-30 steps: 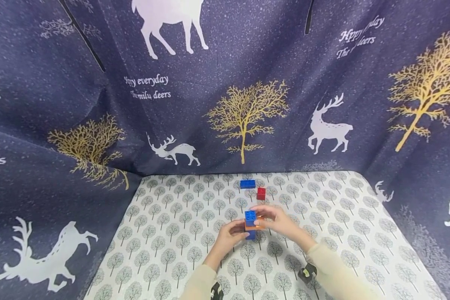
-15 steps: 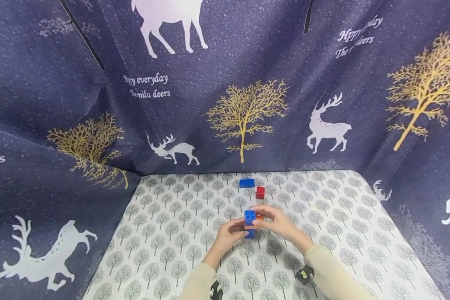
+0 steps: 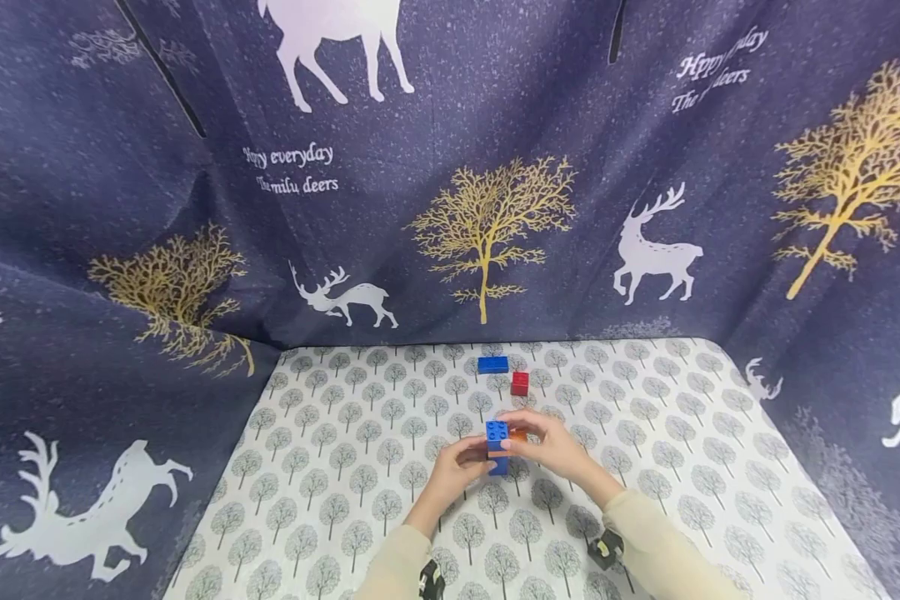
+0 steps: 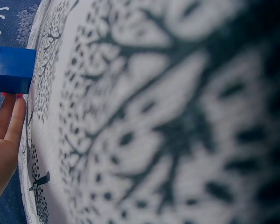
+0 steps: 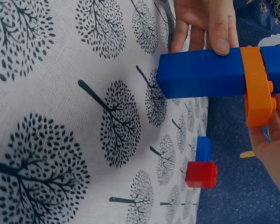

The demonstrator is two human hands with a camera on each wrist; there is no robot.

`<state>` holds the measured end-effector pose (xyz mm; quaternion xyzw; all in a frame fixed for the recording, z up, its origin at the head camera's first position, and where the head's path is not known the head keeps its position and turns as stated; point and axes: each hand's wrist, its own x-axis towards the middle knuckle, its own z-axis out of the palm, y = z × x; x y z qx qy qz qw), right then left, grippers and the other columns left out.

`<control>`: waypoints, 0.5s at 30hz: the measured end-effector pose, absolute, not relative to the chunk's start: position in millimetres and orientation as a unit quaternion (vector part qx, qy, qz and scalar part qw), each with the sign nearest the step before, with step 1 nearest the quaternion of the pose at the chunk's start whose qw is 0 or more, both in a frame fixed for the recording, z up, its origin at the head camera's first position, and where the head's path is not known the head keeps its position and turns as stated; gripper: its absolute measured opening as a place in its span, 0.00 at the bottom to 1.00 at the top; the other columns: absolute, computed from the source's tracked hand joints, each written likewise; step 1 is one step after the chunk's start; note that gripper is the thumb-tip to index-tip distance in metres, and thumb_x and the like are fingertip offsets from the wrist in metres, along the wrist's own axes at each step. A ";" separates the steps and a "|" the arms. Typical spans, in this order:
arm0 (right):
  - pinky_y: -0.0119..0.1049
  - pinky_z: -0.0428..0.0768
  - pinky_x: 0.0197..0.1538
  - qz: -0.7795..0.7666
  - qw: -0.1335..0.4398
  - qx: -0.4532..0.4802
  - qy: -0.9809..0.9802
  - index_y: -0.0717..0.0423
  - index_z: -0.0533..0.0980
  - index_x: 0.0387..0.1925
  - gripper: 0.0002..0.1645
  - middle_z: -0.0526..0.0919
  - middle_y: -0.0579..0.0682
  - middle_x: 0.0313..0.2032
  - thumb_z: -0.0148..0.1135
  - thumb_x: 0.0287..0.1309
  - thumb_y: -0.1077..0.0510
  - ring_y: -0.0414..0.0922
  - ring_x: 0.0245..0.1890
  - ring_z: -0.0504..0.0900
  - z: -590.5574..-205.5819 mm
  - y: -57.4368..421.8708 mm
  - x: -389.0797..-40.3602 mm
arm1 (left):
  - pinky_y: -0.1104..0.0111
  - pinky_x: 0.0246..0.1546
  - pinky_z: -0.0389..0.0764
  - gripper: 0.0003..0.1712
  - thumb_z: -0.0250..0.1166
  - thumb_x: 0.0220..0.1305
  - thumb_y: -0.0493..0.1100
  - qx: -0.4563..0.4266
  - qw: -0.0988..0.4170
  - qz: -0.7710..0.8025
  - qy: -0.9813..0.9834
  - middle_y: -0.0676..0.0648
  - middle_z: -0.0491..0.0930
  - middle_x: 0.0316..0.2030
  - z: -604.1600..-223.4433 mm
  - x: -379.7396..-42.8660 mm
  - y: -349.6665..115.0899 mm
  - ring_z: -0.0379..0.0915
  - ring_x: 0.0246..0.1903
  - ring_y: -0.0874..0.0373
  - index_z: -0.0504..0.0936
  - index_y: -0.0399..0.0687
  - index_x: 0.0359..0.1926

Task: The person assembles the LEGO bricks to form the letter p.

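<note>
Both hands hold a narrow tower of toy building bricks [image 5: 200,72]. Its lower part is blue, with a seam showing two blue bricks end to end. An orange brick [image 5: 256,86] comes above and juts out toward the right hand. A blue brick with studs [image 3: 497,429] tops the tower. My left hand [image 3: 450,475] grips the lower blue part from the left, its thumb on the near face. My right hand [image 3: 555,450] pinches the upper part, thumb at the near side and index finger at the far side; its fingers partly cover the orange brick.
A red brick [image 3: 520,383] lies beyond the tower, and a long blue brick [image 3: 492,365] lies behind it, near the table's back edge. The table wears a white tree-print cloth [image 3: 330,500]. A dark curtain with deer [image 3: 435,250] hangs behind.
Less of the orange brick shows beside the right thumb than a second ago. Otherwise the hands and tower stay nearly in place; the head view has shifted slightly.
</note>
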<state>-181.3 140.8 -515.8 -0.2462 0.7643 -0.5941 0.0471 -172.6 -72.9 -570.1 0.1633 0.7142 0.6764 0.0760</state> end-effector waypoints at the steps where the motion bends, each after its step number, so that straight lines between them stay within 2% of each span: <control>1: 0.58 0.74 0.58 -0.599 0.045 -0.249 0.759 0.61 0.75 0.55 0.23 0.79 0.56 0.54 0.66 0.58 0.62 0.51 0.50 0.79 -511.8 139.5 -179.7 | 0.65 0.52 0.81 0.23 0.68 0.56 0.30 0.163 0.077 0.677 0.714 0.36 0.80 0.50 -570.1 -173.2 -73.1 0.76 0.50 0.39 0.78 0.36 0.54; 4: 0.64 0.73 0.56 -0.607 0.036 -0.259 0.751 0.68 0.74 0.53 0.22 0.77 0.67 0.54 0.64 0.56 0.68 0.58 0.49 0.78 -501.2 136.5 -175.1 | 0.69 0.50 0.81 0.23 0.68 0.56 0.30 0.161 0.076 0.677 0.714 0.36 0.80 0.49 -570.2 -173.3 -73.1 0.76 0.50 0.39 0.78 0.36 0.54; 6: 0.65 0.73 0.54 -0.609 0.029 -0.267 0.746 0.72 0.73 0.53 0.22 0.75 0.70 0.54 0.64 0.55 0.70 0.59 0.48 0.78 -503.6 136.7 -176.0 | 0.70 0.50 0.81 0.23 0.68 0.56 0.31 0.161 0.073 0.677 0.715 0.36 0.80 0.49 -570.7 -172.3 -72.7 0.76 0.50 0.39 0.78 0.36 0.54; 10: 0.62 0.75 0.54 -0.604 0.013 -0.266 0.751 0.73 0.73 0.53 0.23 0.76 0.69 0.54 0.64 0.55 0.69 0.54 0.48 0.79 -516.4 138.2 -180.0 | 0.66 0.52 0.80 0.23 0.68 0.57 0.31 0.160 0.067 0.675 0.717 0.37 0.80 0.50 -569.9 -169.7 -71.7 0.76 0.50 0.40 0.77 0.36 0.55; 15: 0.58 0.76 0.56 -0.602 -0.005 -0.265 0.753 0.68 0.74 0.55 0.23 0.77 0.64 0.55 0.65 0.56 0.67 0.45 0.49 0.79 -537.8 140.2 -187.6 | 0.63 0.53 0.80 0.23 0.67 0.57 0.31 0.156 0.070 0.672 0.721 0.36 0.79 0.51 -571.2 -170.8 -70.4 0.76 0.51 0.40 0.77 0.36 0.55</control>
